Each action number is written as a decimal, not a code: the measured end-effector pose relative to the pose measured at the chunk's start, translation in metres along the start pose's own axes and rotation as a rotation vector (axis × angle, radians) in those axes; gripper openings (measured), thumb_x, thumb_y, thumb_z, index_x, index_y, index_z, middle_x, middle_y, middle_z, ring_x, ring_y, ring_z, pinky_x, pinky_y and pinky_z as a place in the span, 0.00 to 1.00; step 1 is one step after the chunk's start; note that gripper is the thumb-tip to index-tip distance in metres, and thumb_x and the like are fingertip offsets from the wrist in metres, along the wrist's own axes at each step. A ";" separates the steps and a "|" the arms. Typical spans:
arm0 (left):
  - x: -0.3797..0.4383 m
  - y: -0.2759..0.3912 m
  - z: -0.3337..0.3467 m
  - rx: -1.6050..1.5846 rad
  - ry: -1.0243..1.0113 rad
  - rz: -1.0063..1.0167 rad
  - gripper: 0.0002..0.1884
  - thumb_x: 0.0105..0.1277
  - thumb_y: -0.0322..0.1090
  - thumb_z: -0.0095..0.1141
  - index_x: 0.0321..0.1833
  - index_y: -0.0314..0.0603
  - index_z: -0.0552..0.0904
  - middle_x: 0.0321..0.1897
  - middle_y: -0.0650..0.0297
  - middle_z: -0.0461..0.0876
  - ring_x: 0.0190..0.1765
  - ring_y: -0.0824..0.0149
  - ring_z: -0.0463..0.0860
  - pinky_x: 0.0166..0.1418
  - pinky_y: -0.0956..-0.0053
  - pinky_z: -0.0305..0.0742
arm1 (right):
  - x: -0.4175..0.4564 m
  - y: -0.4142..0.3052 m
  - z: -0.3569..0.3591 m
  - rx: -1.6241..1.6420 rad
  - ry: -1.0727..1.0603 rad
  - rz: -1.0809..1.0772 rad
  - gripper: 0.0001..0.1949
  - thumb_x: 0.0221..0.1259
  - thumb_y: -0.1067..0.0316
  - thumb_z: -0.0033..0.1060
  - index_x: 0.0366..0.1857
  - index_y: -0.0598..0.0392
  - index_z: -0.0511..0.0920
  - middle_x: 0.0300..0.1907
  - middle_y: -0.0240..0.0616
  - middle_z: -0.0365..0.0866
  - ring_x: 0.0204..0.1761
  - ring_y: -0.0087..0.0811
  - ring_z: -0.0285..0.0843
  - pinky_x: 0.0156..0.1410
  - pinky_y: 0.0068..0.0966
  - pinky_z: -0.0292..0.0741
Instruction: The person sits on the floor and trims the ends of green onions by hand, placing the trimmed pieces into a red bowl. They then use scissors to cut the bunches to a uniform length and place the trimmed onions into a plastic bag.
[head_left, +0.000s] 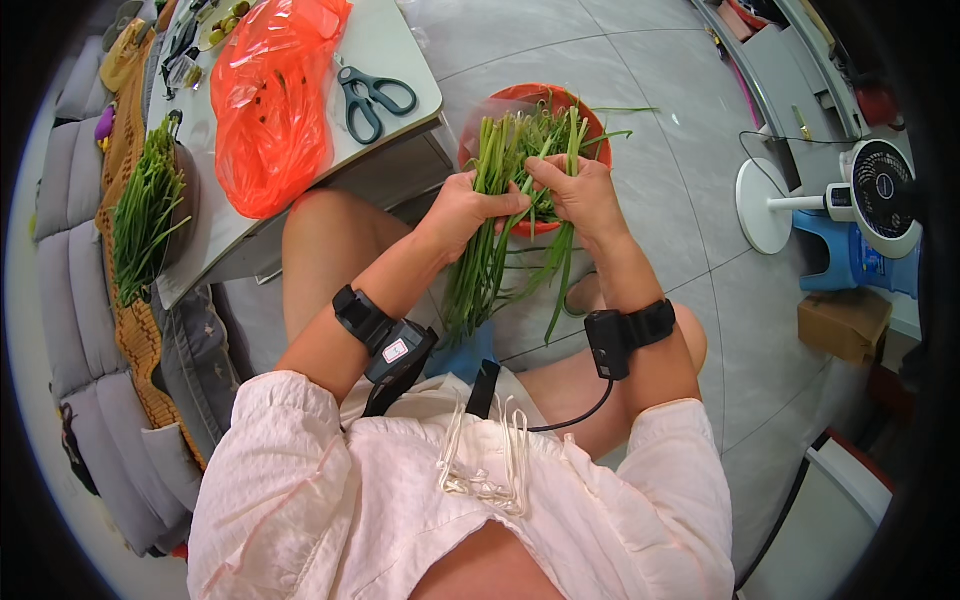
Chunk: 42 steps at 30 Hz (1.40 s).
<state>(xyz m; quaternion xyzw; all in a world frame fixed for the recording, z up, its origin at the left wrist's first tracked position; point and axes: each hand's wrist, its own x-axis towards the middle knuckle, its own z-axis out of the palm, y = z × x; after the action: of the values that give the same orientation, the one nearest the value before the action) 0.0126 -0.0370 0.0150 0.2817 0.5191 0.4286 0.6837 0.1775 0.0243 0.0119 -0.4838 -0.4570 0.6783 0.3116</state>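
My left hand (480, 210) is closed around a thick bunch of long green leafy stalks (480, 262), their pale cut ends up and their leaves hanging down. Just to its right, my right hand (574, 187) pinches a smaller bundle of the same stalks (559, 274), also hanging down. Both hands are over a red plastic basin (602, 150) on the floor, which holds loose green scraps (544, 124). Whether the fingers of my two hands touch is hard to tell.
On the white table (409, 45) at the left lie scissors (367, 101), a red plastic bag (274, 112) and a plate with green fruits (225, 26). More green stalks (150, 210) rest at its far left edge. A white fan (847, 195), a blue stool (821, 247) and a cardboard box (844, 322) stand right.
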 end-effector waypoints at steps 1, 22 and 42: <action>0.000 0.001 0.001 0.013 0.009 0.013 0.06 0.57 0.28 0.64 0.34 0.36 0.81 0.25 0.64 0.79 0.22 0.75 0.74 0.27 0.79 0.69 | -0.001 -0.001 -0.002 0.033 -0.022 0.033 0.11 0.57 0.60 0.69 0.29 0.58 0.82 0.24 0.28 0.79 0.20 0.15 0.65 0.24 0.18 0.61; 0.004 0.001 -0.020 -0.388 -0.139 -0.172 0.06 0.60 0.29 0.59 0.36 0.32 0.81 0.27 0.60 0.81 0.21 0.75 0.74 0.28 0.80 0.71 | 0.017 0.016 -0.022 -0.335 0.143 -0.076 0.11 0.59 0.62 0.65 0.36 0.60 0.82 0.27 0.30 0.82 0.21 0.15 0.67 0.24 0.19 0.64; 0.008 -0.004 -0.014 -0.362 -0.134 -0.205 0.10 0.58 0.25 0.62 0.42 0.37 0.77 0.28 0.64 0.76 0.28 0.71 0.76 0.32 0.75 0.74 | 0.003 0.001 -0.003 0.187 -0.104 -0.017 0.12 0.73 0.57 0.44 0.38 0.55 0.72 0.26 0.31 0.77 0.25 0.21 0.70 0.31 0.20 0.71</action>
<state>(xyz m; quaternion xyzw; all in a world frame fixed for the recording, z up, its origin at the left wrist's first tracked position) 0.0016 -0.0333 0.0037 0.1282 0.4129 0.4233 0.7962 0.1793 0.0276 0.0094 -0.4129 -0.4113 0.7394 0.3372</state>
